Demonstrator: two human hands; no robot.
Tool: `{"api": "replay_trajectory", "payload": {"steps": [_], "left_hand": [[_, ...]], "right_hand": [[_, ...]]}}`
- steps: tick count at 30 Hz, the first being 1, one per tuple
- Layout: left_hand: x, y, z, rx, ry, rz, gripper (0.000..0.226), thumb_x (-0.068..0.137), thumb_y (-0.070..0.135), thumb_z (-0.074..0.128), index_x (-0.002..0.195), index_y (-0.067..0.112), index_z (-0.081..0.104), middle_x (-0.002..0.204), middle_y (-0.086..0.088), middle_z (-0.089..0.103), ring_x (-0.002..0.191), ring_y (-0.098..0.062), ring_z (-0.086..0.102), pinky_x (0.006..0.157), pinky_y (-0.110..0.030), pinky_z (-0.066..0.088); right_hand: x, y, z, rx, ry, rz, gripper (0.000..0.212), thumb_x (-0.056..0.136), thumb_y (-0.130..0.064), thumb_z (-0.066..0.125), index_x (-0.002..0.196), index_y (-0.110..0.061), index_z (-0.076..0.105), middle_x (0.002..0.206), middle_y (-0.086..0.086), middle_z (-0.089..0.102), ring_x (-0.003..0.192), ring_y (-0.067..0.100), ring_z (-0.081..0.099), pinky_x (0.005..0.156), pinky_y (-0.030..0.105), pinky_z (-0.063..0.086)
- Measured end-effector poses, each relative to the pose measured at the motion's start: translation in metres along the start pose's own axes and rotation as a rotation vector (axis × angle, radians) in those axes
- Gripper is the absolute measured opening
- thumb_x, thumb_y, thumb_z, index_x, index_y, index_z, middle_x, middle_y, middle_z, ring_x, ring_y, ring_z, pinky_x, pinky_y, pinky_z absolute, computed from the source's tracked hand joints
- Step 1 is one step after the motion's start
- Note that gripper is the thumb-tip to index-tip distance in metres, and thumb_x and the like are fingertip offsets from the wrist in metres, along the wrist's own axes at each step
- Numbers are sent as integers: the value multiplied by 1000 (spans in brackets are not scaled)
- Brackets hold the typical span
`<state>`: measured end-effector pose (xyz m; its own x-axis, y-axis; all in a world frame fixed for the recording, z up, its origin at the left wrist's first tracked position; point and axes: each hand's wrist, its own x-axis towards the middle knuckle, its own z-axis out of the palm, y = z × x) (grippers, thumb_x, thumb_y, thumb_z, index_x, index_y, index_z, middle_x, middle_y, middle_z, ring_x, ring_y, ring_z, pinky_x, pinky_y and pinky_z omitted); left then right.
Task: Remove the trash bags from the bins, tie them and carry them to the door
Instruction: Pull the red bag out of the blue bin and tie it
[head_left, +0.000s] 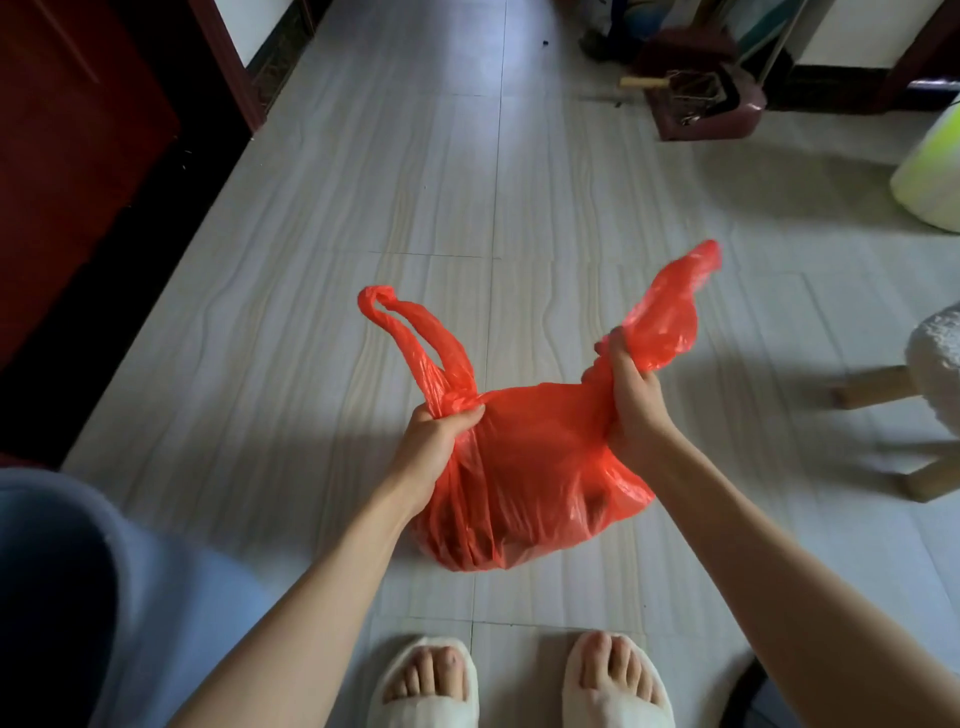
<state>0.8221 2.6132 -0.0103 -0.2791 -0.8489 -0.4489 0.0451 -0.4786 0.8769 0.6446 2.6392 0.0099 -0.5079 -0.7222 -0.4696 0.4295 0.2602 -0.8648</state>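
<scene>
A full red trash bag (530, 467) rests on the pale tiled floor in front of my slippered feet. My left hand (434, 444) grips the base of the bag's left handle loop, which stands up and to the left. My right hand (631, 395) grips the base of the right handle, whose loose end flares up to the right. The two handles are pulled apart and are not knotted together. A pale blue bin (78, 571) with a dark inside stands at the lower left.
A dark red door (67, 130) and its frame line the left side. A maroon dustpan with a broom (701, 98) lies at the back right. A white-and-yellow bag (930, 171) and a fluffy stool with wooden legs (930, 364) stand on the right.
</scene>
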Motion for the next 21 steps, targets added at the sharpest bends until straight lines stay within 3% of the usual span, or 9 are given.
{"api": "replay_trajectory", "payload": {"steps": [2,4,7,10,13,15,18,21], "left_hand": [[0,-2,1,-48,26,-39,16,85,4,58,78,14,68,61,6,72,61,-7,69,64,-18,55],[0,-7,0,-115,5,-109,16,85,4,57,78,13,68,63,3,72,60,-11,69,64,-23,56],[-1,-15,-2,-135,13,-138,13,84,6,59,77,12,68,65,0,73,63,-15,69,76,-33,51],[-3,-17,-2,-109,25,-72,16,85,6,58,79,14,71,71,0,74,74,-17,69,86,-35,49],[-8,-17,-1,-129,-134,-38,26,89,4,48,94,14,72,98,-5,73,100,-25,65,94,-36,47],[-10,-15,3,-190,-217,-43,31,90,5,43,89,13,73,104,-9,71,104,-25,65,96,-37,47],[-7,-16,16,-337,-132,-72,37,90,4,38,67,11,67,71,-7,73,77,-19,71,83,-34,51],[4,-26,23,-321,120,-118,30,92,2,33,69,8,51,36,6,46,41,-11,58,61,-24,45]], "right_hand": [[-5,-2,-5,79,-186,57,21,85,-31,60,71,-20,50,51,-9,50,49,5,52,50,21,48],[-9,2,-10,-64,-296,26,13,76,-13,69,78,-16,56,57,-5,56,51,8,57,51,23,52],[-4,20,-15,-495,-166,-113,13,78,2,66,90,-4,63,70,1,59,62,8,56,64,26,49],[1,32,-14,-625,-61,-193,8,84,-5,60,76,-7,60,68,3,56,61,9,54,58,26,44],[5,44,-16,-749,-27,-184,14,87,-8,57,92,3,64,84,12,65,82,18,58,65,25,40],[5,56,-16,-868,-46,-172,19,87,-7,53,98,4,64,96,17,68,93,24,62,71,27,42],[4,66,-14,-919,-30,-182,18,85,0,47,95,5,62,97,21,67,96,28,62,67,24,36],[-2,63,-7,-622,-2,-158,18,89,-6,50,99,-1,65,100,18,68,96,24,62,78,29,45]]}}
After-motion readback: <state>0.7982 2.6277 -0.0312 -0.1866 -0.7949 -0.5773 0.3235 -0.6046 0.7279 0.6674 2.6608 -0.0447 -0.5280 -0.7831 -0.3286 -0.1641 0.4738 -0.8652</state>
